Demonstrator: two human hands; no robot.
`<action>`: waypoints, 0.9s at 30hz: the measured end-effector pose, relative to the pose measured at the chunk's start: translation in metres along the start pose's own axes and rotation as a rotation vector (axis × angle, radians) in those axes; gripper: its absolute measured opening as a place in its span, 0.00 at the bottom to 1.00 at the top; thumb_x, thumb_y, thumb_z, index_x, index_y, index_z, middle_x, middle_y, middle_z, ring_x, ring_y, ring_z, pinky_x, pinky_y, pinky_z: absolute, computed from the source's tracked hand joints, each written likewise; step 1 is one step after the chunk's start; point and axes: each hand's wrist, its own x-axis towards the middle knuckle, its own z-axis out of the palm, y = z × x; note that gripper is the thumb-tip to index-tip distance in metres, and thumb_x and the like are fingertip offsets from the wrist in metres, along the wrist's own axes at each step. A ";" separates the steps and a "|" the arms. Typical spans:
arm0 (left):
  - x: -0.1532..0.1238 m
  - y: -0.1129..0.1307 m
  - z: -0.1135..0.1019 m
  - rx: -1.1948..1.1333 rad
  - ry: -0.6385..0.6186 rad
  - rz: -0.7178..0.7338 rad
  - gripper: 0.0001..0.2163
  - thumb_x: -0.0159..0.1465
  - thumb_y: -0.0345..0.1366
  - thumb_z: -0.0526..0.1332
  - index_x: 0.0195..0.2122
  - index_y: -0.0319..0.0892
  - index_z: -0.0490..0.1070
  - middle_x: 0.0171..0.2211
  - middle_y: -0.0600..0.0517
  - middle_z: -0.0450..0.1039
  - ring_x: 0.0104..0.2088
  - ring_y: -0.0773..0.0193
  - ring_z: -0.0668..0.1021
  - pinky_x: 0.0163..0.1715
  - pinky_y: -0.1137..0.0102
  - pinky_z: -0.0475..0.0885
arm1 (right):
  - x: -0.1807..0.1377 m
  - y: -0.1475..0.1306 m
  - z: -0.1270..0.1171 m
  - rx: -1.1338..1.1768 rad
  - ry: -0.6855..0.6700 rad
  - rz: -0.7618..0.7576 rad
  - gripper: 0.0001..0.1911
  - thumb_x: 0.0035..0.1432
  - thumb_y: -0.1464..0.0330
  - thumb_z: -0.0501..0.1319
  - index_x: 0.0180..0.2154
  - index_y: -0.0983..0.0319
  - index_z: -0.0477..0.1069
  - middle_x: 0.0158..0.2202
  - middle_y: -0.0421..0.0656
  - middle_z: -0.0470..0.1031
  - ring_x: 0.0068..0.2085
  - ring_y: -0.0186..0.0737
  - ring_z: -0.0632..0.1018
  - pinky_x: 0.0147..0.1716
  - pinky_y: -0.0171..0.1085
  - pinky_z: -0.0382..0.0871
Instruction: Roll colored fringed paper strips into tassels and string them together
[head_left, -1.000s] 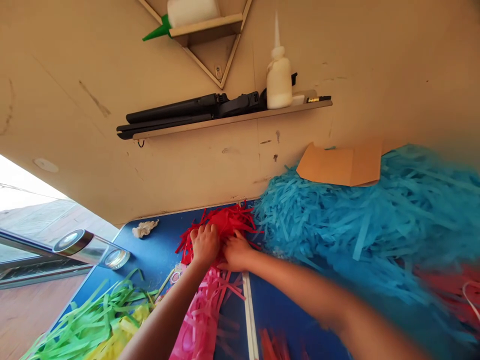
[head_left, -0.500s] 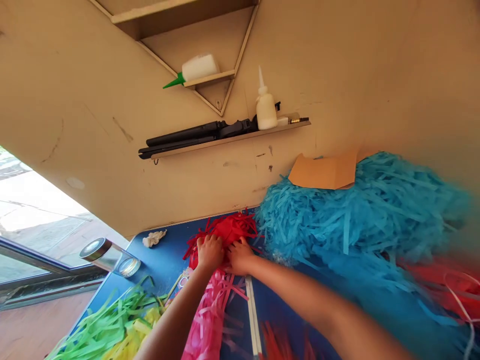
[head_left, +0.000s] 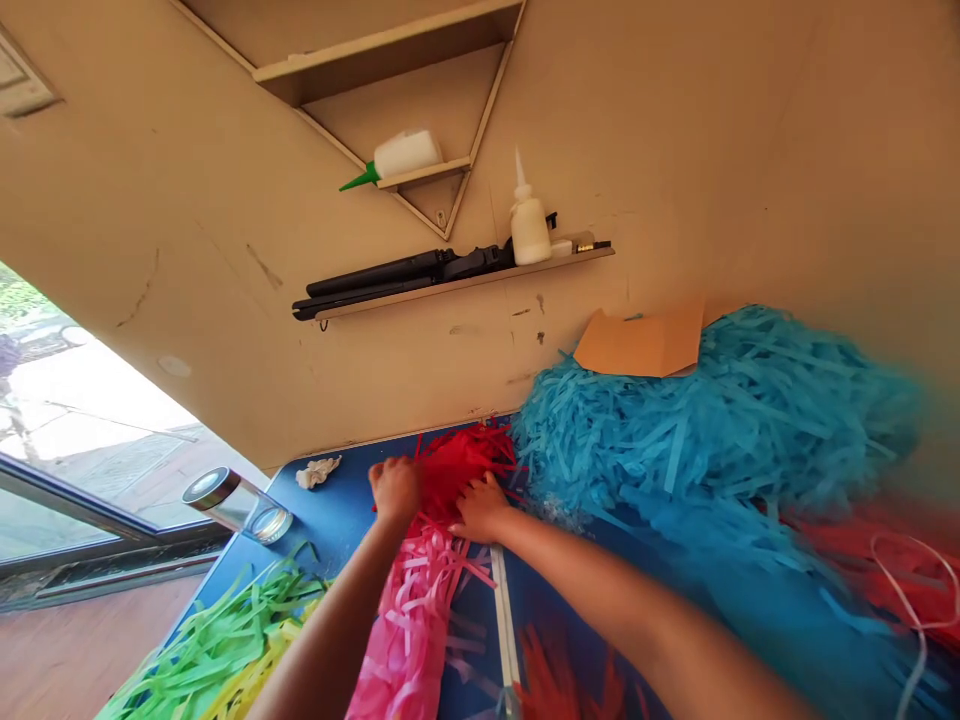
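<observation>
A bunch of red fringed paper (head_left: 461, 455) lies at the back of the blue table, against the wall. My left hand (head_left: 396, 488) is curled closed at its left edge, gripping red strips that look smeared by motion. My right hand (head_left: 482, 508) rests on the near right side of the red fringe, its fingers spread and pressing down. Pink fringed paper (head_left: 409, 620) runs from under the red towards me, between my forearms.
A big heap of blue fringe (head_left: 675, 440) fills the right, with an orange paper piece (head_left: 637, 345) on top. Green fringe (head_left: 217, 640) lies at left. A glass bottle (head_left: 240, 505) leans near the table's left edge. A wall ledge holds a white squeeze bottle (head_left: 531, 230).
My left hand has moved left, away from my right hand, and its fingers have closed, drawing on the red fringe. My right hand stays where it was. The view has shifted slightly.
</observation>
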 end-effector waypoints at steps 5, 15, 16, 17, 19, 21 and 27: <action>0.029 -0.067 -0.068 0.051 0.100 -0.282 0.17 0.69 0.36 0.47 0.45 0.37 0.75 0.39 0.38 0.78 0.38 0.50 0.79 0.34 0.60 0.69 | -0.005 0.001 0.000 0.043 0.032 0.012 0.29 0.61 0.49 0.55 0.54 0.62 0.70 0.61 0.54 0.66 0.60 0.56 0.65 0.58 0.58 0.51; -0.009 -0.070 -0.166 0.334 0.278 0.302 0.11 0.65 0.28 0.51 0.39 0.41 0.73 0.36 0.46 0.76 0.45 0.55 0.77 0.56 0.58 0.59 | -0.029 -0.026 -0.065 0.166 0.112 0.106 0.15 0.60 0.62 0.59 0.39 0.66 0.78 0.41 0.56 0.79 0.47 0.58 0.76 0.50 0.57 0.63; -0.017 -0.061 -0.165 0.368 0.303 0.386 0.11 0.65 0.28 0.51 0.37 0.42 0.73 0.34 0.46 0.76 0.43 0.54 0.77 0.56 0.57 0.59 | -0.037 -0.038 -0.077 0.183 0.147 0.103 0.16 0.63 0.62 0.56 0.41 0.65 0.77 0.42 0.55 0.79 0.47 0.55 0.77 0.51 0.54 0.63; -0.026 -0.053 -0.163 0.396 0.338 0.455 0.11 0.65 0.28 0.51 0.36 0.42 0.73 0.32 0.46 0.76 0.41 0.52 0.78 0.54 0.56 0.60 | -0.046 -0.051 -0.089 0.218 0.197 0.076 0.17 0.65 0.62 0.52 0.45 0.63 0.76 0.44 0.52 0.78 0.48 0.51 0.76 0.52 0.50 0.64; -0.044 -0.039 -0.158 0.400 0.412 0.518 0.10 0.64 0.28 0.52 0.33 0.41 0.73 0.29 0.47 0.76 0.37 0.51 0.79 0.50 0.54 0.63 | -0.063 -0.079 -0.110 0.351 0.336 -0.035 0.20 0.67 0.63 0.50 0.56 0.59 0.68 0.53 0.46 0.74 0.54 0.43 0.73 0.54 0.41 0.63; -0.064 -0.030 -0.152 0.312 0.461 0.478 0.08 0.64 0.31 0.54 0.31 0.42 0.72 0.29 0.48 0.76 0.36 0.51 0.79 0.47 0.56 0.65 | -0.074 -0.103 -0.121 0.580 0.436 -0.135 0.23 0.63 0.67 0.53 0.59 0.58 0.62 0.55 0.45 0.72 0.54 0.41 0.73 0.53 0.38 0.65; -0.128 -0.023 -0.128 0.038 0.573 0.440 0.06 0.65 0.35 0.54 0.35 0.43 0.71 0.34 0.49 0.80 0.38 0.53 0.81 0.47 0.57 0.66 | -0.074 -0.118 -0.093 1.104 0.193 0.011 0.12 0.51 0.74 0.58 0.40 0.63 0.72 0.23 0.38 0.72 0.26 0.38 0.74 0.27 0.33 0.65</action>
